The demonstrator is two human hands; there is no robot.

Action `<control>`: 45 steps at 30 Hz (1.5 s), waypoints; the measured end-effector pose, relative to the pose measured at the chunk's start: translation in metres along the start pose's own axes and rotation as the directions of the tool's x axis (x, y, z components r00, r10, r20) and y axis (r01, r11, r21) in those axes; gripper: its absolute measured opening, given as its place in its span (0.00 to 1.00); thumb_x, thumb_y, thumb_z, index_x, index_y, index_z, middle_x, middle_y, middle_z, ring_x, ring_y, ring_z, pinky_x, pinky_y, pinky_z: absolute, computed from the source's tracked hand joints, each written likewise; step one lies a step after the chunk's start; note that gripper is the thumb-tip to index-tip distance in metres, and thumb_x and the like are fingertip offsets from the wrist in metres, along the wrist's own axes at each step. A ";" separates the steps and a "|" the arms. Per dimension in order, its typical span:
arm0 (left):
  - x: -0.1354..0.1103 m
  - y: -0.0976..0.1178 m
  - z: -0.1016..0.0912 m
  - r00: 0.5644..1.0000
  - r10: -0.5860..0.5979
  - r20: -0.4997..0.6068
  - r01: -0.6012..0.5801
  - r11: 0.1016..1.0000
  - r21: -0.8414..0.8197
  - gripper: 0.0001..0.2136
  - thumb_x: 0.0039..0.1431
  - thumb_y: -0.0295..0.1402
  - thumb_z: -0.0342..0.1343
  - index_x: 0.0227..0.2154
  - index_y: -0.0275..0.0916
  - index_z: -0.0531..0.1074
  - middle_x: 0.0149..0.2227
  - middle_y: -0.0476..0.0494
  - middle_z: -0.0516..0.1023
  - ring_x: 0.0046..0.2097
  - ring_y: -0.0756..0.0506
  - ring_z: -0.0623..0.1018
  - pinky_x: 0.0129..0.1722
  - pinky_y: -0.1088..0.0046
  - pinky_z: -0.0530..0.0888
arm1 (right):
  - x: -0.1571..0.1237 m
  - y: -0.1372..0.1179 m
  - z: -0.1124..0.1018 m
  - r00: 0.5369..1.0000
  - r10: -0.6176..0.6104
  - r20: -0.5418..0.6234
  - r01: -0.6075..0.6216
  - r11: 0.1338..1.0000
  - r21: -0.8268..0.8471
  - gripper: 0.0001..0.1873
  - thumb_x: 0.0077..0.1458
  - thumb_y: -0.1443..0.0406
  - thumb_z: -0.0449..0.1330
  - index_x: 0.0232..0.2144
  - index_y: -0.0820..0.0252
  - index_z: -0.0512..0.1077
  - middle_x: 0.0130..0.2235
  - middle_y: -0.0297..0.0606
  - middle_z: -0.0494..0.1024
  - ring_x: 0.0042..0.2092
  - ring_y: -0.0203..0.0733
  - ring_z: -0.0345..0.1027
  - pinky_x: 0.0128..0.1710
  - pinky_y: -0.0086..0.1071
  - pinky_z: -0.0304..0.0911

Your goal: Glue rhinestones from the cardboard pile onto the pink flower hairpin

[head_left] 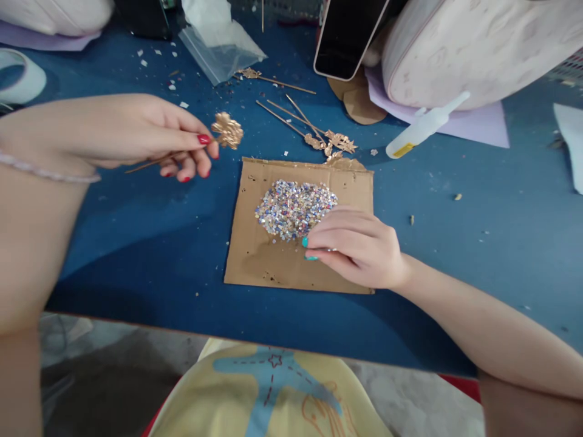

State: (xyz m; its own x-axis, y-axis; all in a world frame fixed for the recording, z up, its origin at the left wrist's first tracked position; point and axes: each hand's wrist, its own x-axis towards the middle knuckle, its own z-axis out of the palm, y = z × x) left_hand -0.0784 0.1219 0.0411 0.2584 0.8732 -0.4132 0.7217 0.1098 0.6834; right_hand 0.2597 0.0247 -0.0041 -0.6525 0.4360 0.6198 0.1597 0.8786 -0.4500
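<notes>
My left hand (pixel 175 136) pinches a gold flower hairpin (pixel 228 130) just below its head. Its thin stem runs back under my fingers, and the flower faces up, left of the cardboard. On the piece of cardboard (pixel 268 264) lies a spread heap of small sparkling rhinestones (pixel 291 209). My right hand (pixel 357 246) rests low over the heap's right-hand edge, thumb and fingers closed together. A small shiny bit shows between those fingers; what they hold is too small to make out.
Several gold hairpins (pixel 334 141) lie behind the cardboard. A white glue bottle (pixel 423 130) leans near a pale rounded bag (pixel 478 51). A phone (pixel 350 36) stands at the back beside a clear plastic bag (pixel 221 54). A tape roll (pixel 34 79) sits far left.
</notes>
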 end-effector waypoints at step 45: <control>0.006 -0.009 0.006 0.973 -0.173 0.151 0.196 0.968 -0.155 0.10 0.61 0.24 0.50 0.41 0.25 0.74 0.28 0.43 0.79 0.21 0.55 0.72 0.19 0.84 0.69 | -0.001 0.003 0.002 1.000 -0.005 -0.010 0.006 0.999 0.053 0.04 0.66 0.68 0.59 0.37 0.62 0.72 0.32 0.39 0.80 0.34 0.37 0.75 0.35 0.33 0.72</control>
State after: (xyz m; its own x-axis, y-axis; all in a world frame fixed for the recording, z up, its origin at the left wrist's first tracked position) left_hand -0.0794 0.1229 0.0287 0.2239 0.7592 -0.6111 0.6498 0.3511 0.6742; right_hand 0.2597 0.0262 -0.0071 -0.6459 0.4333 0.6286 0.1165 0.8697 -0.4797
